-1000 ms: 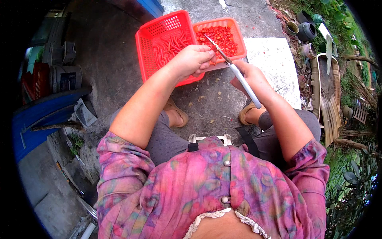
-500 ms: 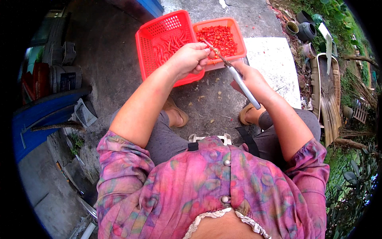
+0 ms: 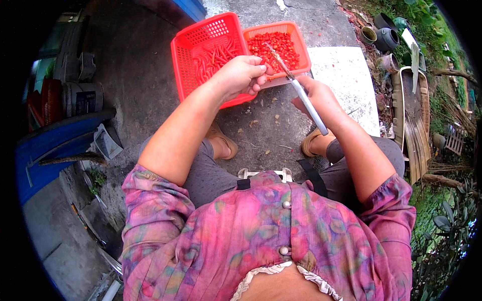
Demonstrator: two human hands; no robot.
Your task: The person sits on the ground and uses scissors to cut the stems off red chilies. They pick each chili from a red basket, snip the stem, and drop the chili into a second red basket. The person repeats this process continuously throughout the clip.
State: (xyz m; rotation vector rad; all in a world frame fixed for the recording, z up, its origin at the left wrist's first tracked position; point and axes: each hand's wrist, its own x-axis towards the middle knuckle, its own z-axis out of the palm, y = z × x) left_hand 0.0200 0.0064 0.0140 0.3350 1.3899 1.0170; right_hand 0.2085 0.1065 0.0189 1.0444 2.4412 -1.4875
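Note:
My left hand (image 3: 242,76) is closed in a pinch over the front edge of the red basket (image 3: 182,83), with a red chili pepper (image 3: 269,69) showing at its fingertips. Whole long red chilies (image 3: 213,60) lie inside that basket. My right hand (image 3: 321,99) grips a pair of scissors (image 3: 310,106) by the pale grey handles. Their blades point up and left, over the orange-red basket (image 3: 303,47) of chopped red chilies (image 3: 283,42), just right of my left fingertips. How far the blades are apart is hard to make out.
A white board (image 3: 346,80) lies on the concrete right of the baskets. My sandalled feet (image 3: 221,143) stand below the baskets. Dark pots (image 3: 386,39) and a long beige trough (image 3: 401,100) line the right side. Blue panels and a grey bucket (image 3: 83,98) are at left.
The scissors have shifted slightly right, and their blades have come away from my left fingertips. My left hand has barely moved.

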